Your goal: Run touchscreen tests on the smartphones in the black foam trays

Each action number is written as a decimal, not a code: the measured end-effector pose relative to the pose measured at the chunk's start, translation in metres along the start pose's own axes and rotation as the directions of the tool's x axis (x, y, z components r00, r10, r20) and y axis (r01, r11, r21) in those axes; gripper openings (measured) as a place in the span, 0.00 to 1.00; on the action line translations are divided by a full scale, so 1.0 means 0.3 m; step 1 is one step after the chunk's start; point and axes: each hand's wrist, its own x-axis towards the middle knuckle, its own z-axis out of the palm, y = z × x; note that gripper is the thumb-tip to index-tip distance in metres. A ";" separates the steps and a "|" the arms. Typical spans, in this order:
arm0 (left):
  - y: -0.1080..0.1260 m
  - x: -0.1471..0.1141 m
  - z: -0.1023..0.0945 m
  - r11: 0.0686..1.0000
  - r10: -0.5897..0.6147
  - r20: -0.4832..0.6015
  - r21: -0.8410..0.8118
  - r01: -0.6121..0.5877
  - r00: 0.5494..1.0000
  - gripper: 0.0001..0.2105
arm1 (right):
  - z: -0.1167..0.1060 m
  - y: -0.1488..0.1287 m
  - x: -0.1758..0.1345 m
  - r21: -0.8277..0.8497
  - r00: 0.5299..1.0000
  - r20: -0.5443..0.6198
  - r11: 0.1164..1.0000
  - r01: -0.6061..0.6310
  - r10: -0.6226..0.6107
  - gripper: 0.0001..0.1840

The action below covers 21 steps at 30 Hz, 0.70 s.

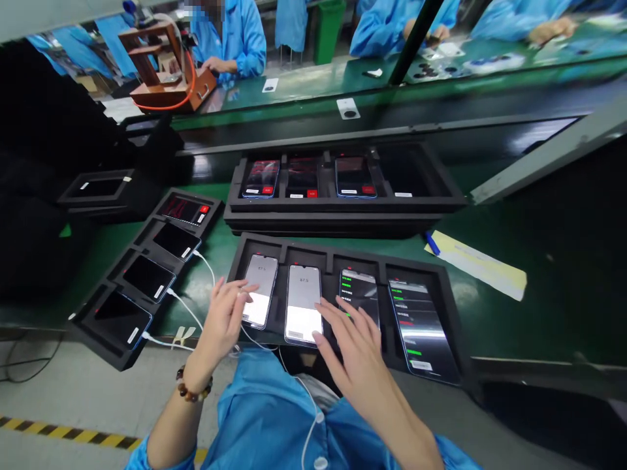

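Observation:
Four-slot black foam tray [453, 320] lies in front of me, a smartphone in each slot. My left hand [228, 314] is over the leftmost phone [262, 281], fingers stretched towards its white and grey screen. The second phone [302, 294] has a similar lit screen. My right hand [353, 336] is spread, its thumb and index finger at that phone's right edge; the other fingers cover part of the third phone [360, 290], which shows a dark list with green text. On the far right lies a fourth phone [424, 329] with green and red lines. Neither hand grips anything.
At left, an angled foam tray [117, 358] holds phones, several with white cables [186, 307]. Behind, stacked trays [337, 225] carry more phones. A blue pen [432, 243] and yellowish paper [482, 264] lie right. Across the bench, a co-worker [247, 42] sits by a wooden fixture [157, 72].

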 end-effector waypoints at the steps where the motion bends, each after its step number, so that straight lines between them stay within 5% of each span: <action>1: -0.016 0.000 -0.015 1.000 -0.023 -0.044 0.006 0.023 0.999 0.15 | 0.001 0.005 -0.006 -0.009 1.000 0.003 1.000 -0.023 0.023 0.22; 9: -0.092 -0.009 -0.047 0.993 -0.042 -0.075 0.110 0.050 0.996 0.15 | 0.034 0.004 -0.020 -0.047 0.993 0.025 0.992 -0.116 0.118 0.22; 21: -0.012 -0.018 0.028 0.991 0.043 0.095 0.126 -0.055 0.995 0.16 | 0.051 -0.030 -0.020 -0.170 0.998 0.038 0.985 -0.035 0.042 0.23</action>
